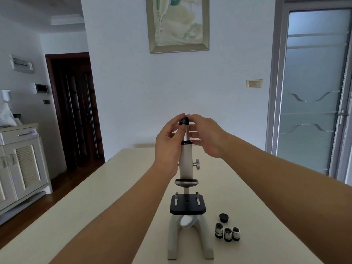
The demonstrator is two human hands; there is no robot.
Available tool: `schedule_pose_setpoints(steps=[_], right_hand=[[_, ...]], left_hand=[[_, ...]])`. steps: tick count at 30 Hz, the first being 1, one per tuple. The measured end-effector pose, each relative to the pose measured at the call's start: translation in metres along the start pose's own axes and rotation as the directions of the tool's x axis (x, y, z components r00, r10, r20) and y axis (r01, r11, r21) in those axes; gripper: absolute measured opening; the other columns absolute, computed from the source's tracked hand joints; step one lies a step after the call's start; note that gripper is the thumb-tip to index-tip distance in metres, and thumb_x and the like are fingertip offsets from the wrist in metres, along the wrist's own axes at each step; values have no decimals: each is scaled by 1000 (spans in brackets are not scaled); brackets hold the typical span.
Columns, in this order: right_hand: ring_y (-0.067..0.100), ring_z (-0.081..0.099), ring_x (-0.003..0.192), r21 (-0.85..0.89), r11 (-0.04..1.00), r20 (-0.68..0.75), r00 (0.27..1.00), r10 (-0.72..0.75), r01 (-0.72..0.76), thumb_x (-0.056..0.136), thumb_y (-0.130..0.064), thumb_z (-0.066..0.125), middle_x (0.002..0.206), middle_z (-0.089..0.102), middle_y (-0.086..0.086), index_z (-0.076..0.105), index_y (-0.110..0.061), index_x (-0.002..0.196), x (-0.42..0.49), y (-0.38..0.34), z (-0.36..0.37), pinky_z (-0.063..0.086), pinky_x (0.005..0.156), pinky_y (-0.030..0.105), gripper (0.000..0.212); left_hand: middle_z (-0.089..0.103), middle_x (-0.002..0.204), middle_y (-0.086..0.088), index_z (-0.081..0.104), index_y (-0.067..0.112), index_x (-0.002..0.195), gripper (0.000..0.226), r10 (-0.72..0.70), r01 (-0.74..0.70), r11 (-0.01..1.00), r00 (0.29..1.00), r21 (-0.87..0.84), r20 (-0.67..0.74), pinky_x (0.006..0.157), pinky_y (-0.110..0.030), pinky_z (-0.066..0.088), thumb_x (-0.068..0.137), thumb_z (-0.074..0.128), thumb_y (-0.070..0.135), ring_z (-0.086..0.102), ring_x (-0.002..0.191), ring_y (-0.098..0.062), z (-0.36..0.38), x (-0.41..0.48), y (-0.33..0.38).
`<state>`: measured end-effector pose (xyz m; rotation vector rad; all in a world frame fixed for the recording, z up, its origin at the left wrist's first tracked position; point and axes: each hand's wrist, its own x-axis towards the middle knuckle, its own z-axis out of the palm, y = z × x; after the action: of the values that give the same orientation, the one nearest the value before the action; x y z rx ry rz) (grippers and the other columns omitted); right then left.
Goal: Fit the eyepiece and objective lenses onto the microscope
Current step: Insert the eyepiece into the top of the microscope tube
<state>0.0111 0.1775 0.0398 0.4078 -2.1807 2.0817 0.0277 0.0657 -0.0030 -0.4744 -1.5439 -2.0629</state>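
We have the microscope (187,187) standing upright on the table (95,197), and both hands meet at the top of its tube. Our left hand (169,138) and right hand (206,135) pinch the black eyepiece (183,121) from either side, fingers closed on its rim, as it sits at the mouth of the tube. To seat it well, we should keep it square to the tube and press straight down, one hand steadying the tube below. Three lenses (227,233) and a black cap (223,217) wait on the table just right of the base. How far the eyepiece has gone in we cannot tell, our fingers cover the joint; its white lettering is too blurred to read
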Motion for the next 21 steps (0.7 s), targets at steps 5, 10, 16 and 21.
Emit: schedule_pose_setpoints(steps=[5,10,16,21], right_hand=[[36,66,124,56,998,16,1000,18,-19,105,-32,47,131,72,16,71,-15,119,-2,0,-1,41,116,51,33],[30,66,103,126,991,50,998,29,-35,104,-29,47,133,70,18,70,-17,112,-3,0,-1,43,115,48,27],[33,68,106,176,983,61,997,42,-52,102,-26,47,126,74,17,72,-17,101,-1,1,-1,48,108,46,26],[40,63,127,215,973,75,995,64,-79,102,-25,47,127,74,18,71,-14,109,0,1,-1,49,106,45,27]], left_hand=[[74,102,17,76,43,106,31,5,-5,1000,1000,-1,-6,61,-11,52,100,60,17,64,76,10,0,-1,0],[73,107,14,76,42,107,32,15,-15,1000,1000,-2,-6,62,-12,53,100,60,15,62,74,8,2,-2,0],[74,106,15,76,38,109,33,19,-19,1000,1000,-10,2,62,-15,56,101,58,12,66,77,6,2,-2,0],[74,99,16,75,35,110,35,18,-18,999,1000,-47,6,60,-18,57,102,55,7,69,74,5,3,-4,1]])
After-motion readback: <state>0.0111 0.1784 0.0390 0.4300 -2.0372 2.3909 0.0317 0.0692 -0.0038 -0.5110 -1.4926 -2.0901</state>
